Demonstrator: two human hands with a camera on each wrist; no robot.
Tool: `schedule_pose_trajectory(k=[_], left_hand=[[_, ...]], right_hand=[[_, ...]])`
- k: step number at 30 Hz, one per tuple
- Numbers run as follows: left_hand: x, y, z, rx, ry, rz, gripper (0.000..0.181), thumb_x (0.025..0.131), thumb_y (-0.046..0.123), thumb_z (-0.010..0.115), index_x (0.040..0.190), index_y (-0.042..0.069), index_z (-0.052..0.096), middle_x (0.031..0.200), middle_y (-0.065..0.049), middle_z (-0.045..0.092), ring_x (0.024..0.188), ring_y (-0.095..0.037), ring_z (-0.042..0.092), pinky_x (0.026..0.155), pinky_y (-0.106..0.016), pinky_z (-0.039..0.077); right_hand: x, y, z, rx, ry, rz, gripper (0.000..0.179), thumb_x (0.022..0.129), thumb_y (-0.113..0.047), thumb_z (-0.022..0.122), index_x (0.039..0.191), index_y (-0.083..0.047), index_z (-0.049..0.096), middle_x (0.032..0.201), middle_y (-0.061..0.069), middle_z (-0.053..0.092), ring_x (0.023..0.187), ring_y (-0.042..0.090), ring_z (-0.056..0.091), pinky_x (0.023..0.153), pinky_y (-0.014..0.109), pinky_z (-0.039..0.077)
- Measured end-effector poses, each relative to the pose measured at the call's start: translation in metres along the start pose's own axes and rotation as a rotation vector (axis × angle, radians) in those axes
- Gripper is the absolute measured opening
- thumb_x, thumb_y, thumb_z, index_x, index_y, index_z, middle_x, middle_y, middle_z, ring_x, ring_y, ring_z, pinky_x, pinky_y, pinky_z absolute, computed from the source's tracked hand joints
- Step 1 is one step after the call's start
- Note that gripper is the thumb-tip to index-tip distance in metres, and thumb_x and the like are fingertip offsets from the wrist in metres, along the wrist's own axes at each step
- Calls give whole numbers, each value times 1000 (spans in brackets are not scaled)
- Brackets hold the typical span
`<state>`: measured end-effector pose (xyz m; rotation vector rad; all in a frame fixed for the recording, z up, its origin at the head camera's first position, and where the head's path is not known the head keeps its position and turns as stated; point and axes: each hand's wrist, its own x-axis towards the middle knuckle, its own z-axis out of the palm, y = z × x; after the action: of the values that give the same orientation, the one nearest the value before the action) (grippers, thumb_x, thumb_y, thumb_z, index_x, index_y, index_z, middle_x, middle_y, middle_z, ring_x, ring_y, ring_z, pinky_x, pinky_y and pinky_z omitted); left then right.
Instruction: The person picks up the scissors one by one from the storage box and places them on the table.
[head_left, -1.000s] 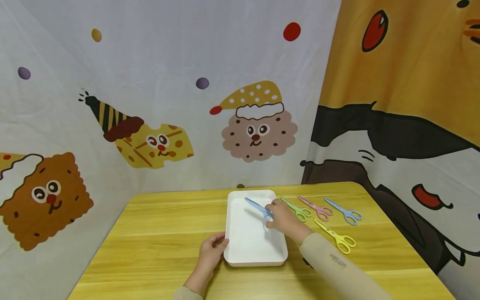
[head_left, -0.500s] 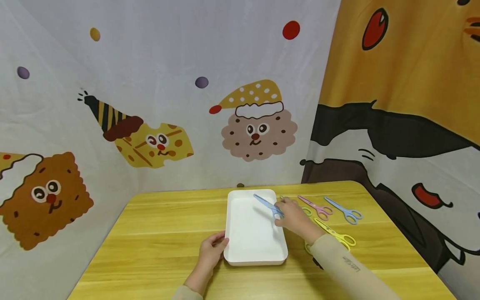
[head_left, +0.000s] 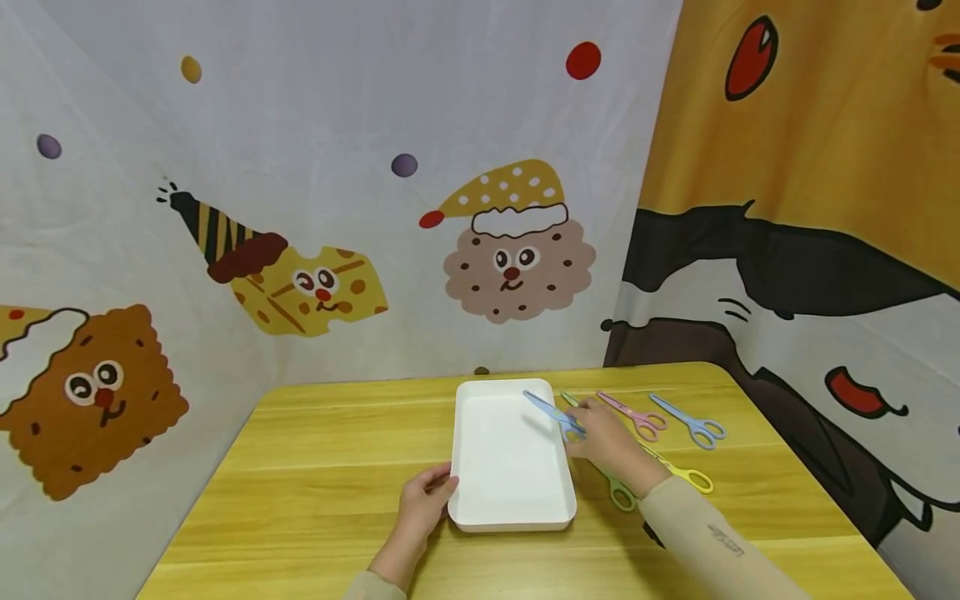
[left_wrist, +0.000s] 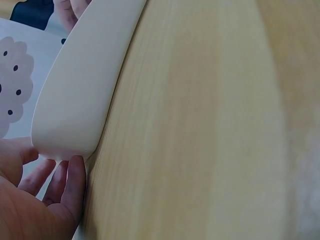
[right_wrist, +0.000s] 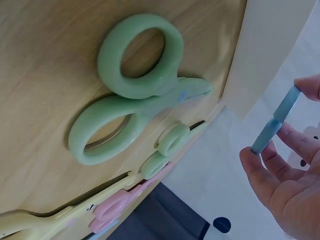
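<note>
My left hand (head_left: 420,504) holds the left side of a white rectangular tray (head_left: 508,467), its thumb at the rim. In the left wrist view its fingertips touch the tray's outer wall (left_wrist: 75,105). My right hand (head_left: 611,440) pinches the handles of light blue scissors (head_left: 549,407) over the tray's right rim. Their blades point to the far left, above the tray. The right wrist view shows the blue handle loops (right_wrist: 267,134) edge-on between thumb and fingers. Below that hand lie green scissors (right_wrist: 172,97) on the table, partly hidden in the head view.
Right of the tray, more scissors lie on the wooden table (head_left: 322,467): yellow scissors (head_left: 693,477), pink scissors (head_left: 633,417), blue scissors (head_left: 688,421) and another green pair (head_left: 570,399), partly covered by the right hand. A printed curtain (head_left: 315,125) hangs behind the table.
My right hand has moved right with the blue scissors, from above the tray to its right rim. The nearer green scissors' handle has come into sight. My left hand stays on the tray.
</note>
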<state>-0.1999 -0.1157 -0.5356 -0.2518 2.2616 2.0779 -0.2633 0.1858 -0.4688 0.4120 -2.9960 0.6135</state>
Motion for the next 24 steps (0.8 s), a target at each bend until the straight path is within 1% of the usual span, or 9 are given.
schedule_pose_trajectory(k=[6, 11, 14, 16, 18, 20, 21, 22, 24], left_hand=[[0, -1, 1, 3, 8, -10, 39, 89, 15, 66, 122, -5, 59, 109, -16, 63, 87, -14, 61, 71, -26, 57], [2, -1, 2, 26, 15, -16, 37, 89, 14, 66, 121, -3, 60, 109, -15, 63, 87, -14, 59, 72, -26, 56], [2, -1, 3, 33, 18, -16, 36, 89, 14, 66, 121, -3, 61, 109, -15, 63, 88, -15, 59, 72, -26, 56], [2, -1, 3, 33, 16, -17, 37, 89, 15, 66, 121, -3, 61, 109, -15, 63, 88, -15, 59, 72, -26, 56], [2, -2, 3, 35, 18, -16, 37, 89, 15, 66, 121, -3, 61, 109, -15, 63, 88, -15, 59, 72, -26, 56], [3, -2, 3, 36, 20, -15, 37, 89, 15, 66, 121, -3, 61, 108, -15, 63, 88, -15, 59, 72, -25, 56], [3, -3, 3, 38, 23, -15, 37, 89, 15, 66, 121, -3, 61, 108, -15, 63, 88, -14, 59, 72, -25, 56], [3, -3, 3, 40, 27, -15, 37, 89, 15, 67, 120, -3, 61, 108, -15, 63, 88, -14, 58, 72, -25, 56], [3, -3, 3, 42, 32, -12, 36, 88, 15, 67, 120, -3, 62, 108, -14, 63, 88, -14, 58, 72, -25, 56]], right_hand=[[-4, 1, -4, -6, 9, -6, 55, 75, -24, 75, 124, -4, 61, 111, 11, 56, 89, 21, 51, 74, 36, 47], [-8, 7, -4, 0, 40, -38, 52, 73, -21, 76, 120, -3, 63, 110, 12, 57, 88, 21, 52, 73, 37, 47], [-11, 11, -4, -3, 55, -40, 52, 72, -21, 76, 120, -3, 63, 110, 11, 58, 89, 23, 52, 75, 39, 47], [-13, 14, -6, -3, 60, -30, 52, 71, -21, 75, 119, -3, 64, 112, 12, 58, 93, 27, 53, 80, 43, 47], [-15, 16, -8, -3, 57, -12, 53, 72, -21, 75, 120, -2, 63, 117, 15, 57, 103, 35, 52, 84, 49, 47], [-17, 18, -11, -12, 53, 4, 53, 73, -21, 76, 120, -3, 63, 121, 19, 55, 110, 40, 50, 85, 52, 48], [-19, 18, -12, -11, 49, 11, 53, 73, -21, 76, 121, -3, 62, 124, 21, 54, 112, 42, 49, 84, 53, 49], [-20, 19, -14, -10, 43, 18, 53, 74, -21, 76, 122, -3, 62, 126, 22, 52, 112, 42, 50, 80, 50, 51], [-22, 22, -16, -14, 37, 21, 53, 74, -20, 75, 122, -2, 61, 128, 25, 50, 113, 43, 50, 78, 49, 51]])
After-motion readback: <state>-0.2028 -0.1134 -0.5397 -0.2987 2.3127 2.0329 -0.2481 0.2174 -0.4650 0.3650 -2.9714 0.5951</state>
